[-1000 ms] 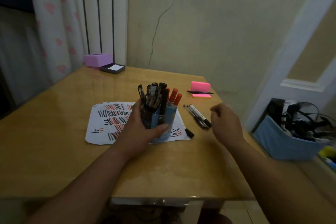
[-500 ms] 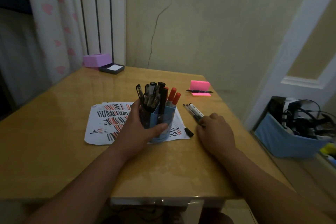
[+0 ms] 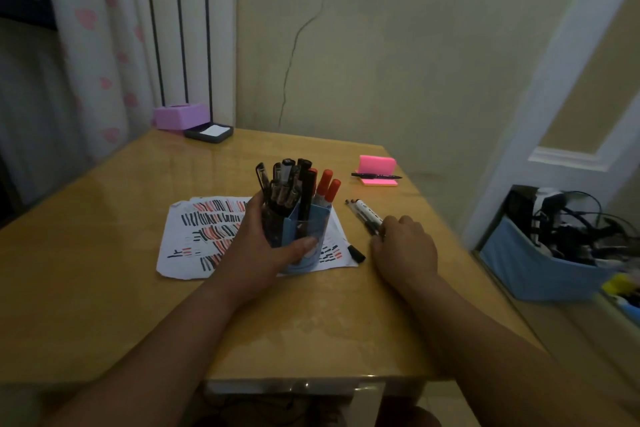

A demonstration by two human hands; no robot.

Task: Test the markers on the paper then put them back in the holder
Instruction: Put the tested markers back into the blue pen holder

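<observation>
right hand [image 3: 403, 246] came down, pinching markers [image 3: 362, 211]; left hand [image 3: 258, 248] grips holder [image 3: 313, 222]

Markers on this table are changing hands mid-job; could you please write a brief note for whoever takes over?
Left hand grips the blue holder, which stands on the test paper.
Right hand curls its fingers over the near ends of two loose markers on the table, right of the holder.
Done: paper full of black and red strokes; most markers stand in the holder.
Left: return the two loose markers (tested or not, unclear) and check the small black piece by the paper's right corner.
</observation>
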